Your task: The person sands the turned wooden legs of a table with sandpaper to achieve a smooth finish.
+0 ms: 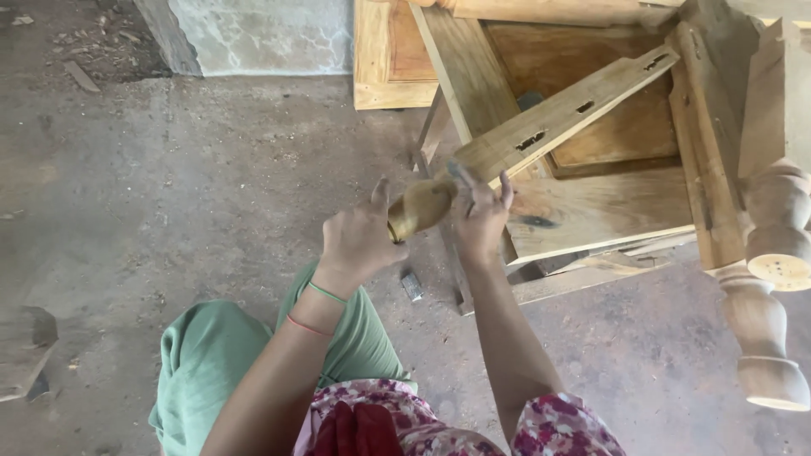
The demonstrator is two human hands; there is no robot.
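Gripping one rounded wooden handle [421, 208] between both hands, the left hand [359, 241] curls its fingers around the butt while the right hand [481, 215] pinches the front end, fingertips raised, just below one slotted wooden plank [557, 114]; two turned legs [773, 253] stand right of it.

Looks like a small woodworking or furniture shop, pretty rough setup. Bare concrete floor [186, 194] covered in dust and wood scraps, and a half-built piece of unfinished wooden furniture [591, 169] lying on its side with slotted rails and panels showing. Turned wooden legs [773, 253] sit at the right, raw and unvarnished. More bare wood panels [389, 59] lean by a stained wall [262, 34] at the back
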